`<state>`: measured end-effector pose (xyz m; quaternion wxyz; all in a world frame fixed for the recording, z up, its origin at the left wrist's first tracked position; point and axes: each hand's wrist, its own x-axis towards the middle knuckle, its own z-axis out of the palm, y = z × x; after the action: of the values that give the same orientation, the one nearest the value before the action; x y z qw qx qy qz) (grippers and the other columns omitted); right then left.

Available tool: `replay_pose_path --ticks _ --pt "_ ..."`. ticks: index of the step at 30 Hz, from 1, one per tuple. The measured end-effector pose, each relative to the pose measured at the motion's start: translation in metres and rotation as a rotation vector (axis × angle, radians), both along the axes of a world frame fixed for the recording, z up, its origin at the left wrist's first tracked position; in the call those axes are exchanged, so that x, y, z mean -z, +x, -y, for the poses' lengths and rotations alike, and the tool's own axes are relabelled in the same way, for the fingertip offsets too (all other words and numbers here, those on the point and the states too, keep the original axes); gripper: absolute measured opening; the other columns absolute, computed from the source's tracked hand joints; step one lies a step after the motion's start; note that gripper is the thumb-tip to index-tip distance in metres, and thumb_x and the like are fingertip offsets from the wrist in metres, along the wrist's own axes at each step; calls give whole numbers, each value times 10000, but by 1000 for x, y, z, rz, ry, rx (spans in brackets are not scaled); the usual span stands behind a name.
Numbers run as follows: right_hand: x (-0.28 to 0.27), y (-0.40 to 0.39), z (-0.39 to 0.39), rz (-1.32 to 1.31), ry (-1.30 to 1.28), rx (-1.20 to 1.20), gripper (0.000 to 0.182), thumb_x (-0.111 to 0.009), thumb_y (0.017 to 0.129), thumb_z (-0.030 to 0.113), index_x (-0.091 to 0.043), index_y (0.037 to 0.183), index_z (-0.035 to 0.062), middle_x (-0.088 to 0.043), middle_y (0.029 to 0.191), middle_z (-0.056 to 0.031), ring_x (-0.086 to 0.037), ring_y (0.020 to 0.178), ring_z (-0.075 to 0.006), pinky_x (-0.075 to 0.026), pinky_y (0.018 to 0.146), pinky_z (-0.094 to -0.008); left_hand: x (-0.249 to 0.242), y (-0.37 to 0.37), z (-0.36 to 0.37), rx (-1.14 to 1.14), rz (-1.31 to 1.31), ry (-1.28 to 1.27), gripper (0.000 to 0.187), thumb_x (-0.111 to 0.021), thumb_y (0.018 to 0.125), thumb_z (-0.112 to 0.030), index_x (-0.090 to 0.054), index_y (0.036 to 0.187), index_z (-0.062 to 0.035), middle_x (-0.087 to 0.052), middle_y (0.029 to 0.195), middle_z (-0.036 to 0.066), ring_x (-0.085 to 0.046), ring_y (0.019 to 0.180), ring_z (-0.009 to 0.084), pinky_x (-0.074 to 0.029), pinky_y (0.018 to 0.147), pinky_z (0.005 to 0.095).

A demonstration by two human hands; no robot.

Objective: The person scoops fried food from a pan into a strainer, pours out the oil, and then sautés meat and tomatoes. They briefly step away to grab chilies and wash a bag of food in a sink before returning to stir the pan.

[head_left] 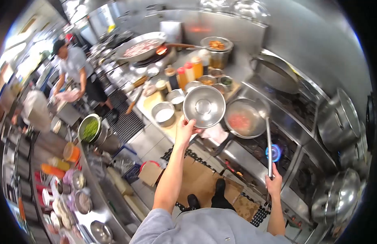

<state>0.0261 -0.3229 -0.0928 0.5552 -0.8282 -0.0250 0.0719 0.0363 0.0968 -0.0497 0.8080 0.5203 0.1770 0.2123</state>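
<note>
My left hand point(186, 131) grips the rim of a shiny steel mixing bowl point(204, 103), which is held above the counter's edge and looks empty. In my right hand point(274, 184) is the long handle of a ladle point(269, 140). The ladle's head reaches into the right side of a frying pan point(255, 129) on the stove. Inside the pan lies pinkish food point(239, 120) in cloudy liquid. The pan's dark handle point(223, 145) points toward me, beside a pale cloth point(214, 133).
A blue flame point(274, 153) burns on an uncovered burner near my right hand. Sauce bottles point(189, 71) and a tub of white contents point(163, 114) crowd the counter. Behind stands a large wok point(141, 48) of meat. A co-worker point(76, 71) stands at left. Cardboard point(198, 179) covers the floor.
</note>
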Motion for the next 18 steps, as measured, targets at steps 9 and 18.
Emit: replay_pose_path --ticks 9,18 --pt "28 79 -7 249 -561 -266 526 -511 795 -13 -445 1316 -17 -552 1207 -259 -519 1172 -355 -387 983 -360 9 -240 -19 -421 -224 -4 337 -553 905 -145 -484 1210 -18 -618 948 97 -626 647 136 -533 528 228" --pt "75 139 18 300 -379 -580 67 -589 856 148 -607 869 85 -529 691 -10 -518 587 -119 -430 484 -263 46 -485 18 -1411 -137 -134 224 -551 901 -103 -466 1082 -4 -616 931 139 -651 668 198 -546 520 247"
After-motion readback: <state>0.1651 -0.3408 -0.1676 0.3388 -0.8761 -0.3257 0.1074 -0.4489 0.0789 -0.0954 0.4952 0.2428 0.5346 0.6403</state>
